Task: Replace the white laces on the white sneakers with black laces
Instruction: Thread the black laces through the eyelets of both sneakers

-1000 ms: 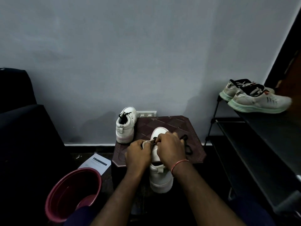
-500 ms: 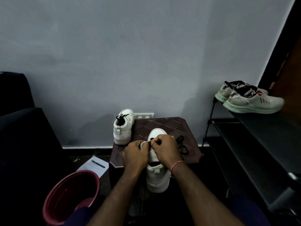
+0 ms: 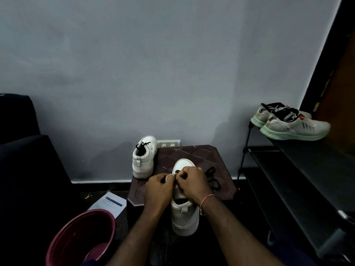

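One sneaker (image 3: 184,217) (toe away): left hand (image 3: 156,191) grips it, right hand (image 3: 192,184) pinches black lace (image 3: 177,172)

The near sneaker (image 3: 184,214) and far sneaker (image 3: 144,160) look like smooth, matt white leather. The black lace (image 3: 212,179) looks like woven cloth. The dark brown surface (image 3: 192,152) has an embossed diamond pattern and a faint sheen. The bucket (image 3: 80,227) is glossy maroon plastic, the sheet (image 3: 109,203) paper, the rack (image 3: 244,160) thin metal tubing, and the wall (image 3: 153,73) matt paint.
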`<state>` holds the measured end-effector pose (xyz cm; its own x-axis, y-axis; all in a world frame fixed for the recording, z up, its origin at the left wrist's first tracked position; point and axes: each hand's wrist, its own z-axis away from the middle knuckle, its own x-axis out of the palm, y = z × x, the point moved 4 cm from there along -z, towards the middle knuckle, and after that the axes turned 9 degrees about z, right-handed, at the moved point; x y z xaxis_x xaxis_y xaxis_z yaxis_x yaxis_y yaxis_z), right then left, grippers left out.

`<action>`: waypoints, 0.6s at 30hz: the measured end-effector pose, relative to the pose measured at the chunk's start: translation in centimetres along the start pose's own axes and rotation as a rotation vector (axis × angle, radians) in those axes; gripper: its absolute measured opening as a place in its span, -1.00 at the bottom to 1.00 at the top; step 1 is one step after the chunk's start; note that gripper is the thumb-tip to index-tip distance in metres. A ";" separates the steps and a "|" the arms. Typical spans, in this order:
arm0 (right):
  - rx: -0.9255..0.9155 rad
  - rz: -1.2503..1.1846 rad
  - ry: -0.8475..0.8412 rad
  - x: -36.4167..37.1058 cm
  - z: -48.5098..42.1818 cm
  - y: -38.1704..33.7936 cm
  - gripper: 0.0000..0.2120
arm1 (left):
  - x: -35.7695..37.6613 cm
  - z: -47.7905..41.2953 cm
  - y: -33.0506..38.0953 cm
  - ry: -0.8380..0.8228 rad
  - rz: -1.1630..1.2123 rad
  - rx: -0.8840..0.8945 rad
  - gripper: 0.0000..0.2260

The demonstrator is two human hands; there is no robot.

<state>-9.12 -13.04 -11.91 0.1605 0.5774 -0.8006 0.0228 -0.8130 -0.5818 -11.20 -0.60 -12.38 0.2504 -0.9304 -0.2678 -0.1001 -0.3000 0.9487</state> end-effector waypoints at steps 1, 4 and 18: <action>-0.005 0.035 -0.021 0.0 0.0 -0.1 -0.86 | 0.0 0.0 0.0 -0.002 0.003 0.006 -0.73; -0.009 0.038 -0.005 -0.3 0.2 -0.1 -0.89 | 0.3 -0.1 -0.1 0.002 0.131 -0.039 -0.72; 0.028 -0.068 -0.006 0.0 0.3 0.3 -0.87 | 0.2 -1.3 0.3 0.003 0.559 -0.185 -0.85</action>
<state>-9.36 -13.25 -12.17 0.1541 0.6320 -0.7595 0.0055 -0.7692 -0.6390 -9.95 -0.60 -11.97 0.2104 -0.9361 0.2817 -0.0482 0.2779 0.9594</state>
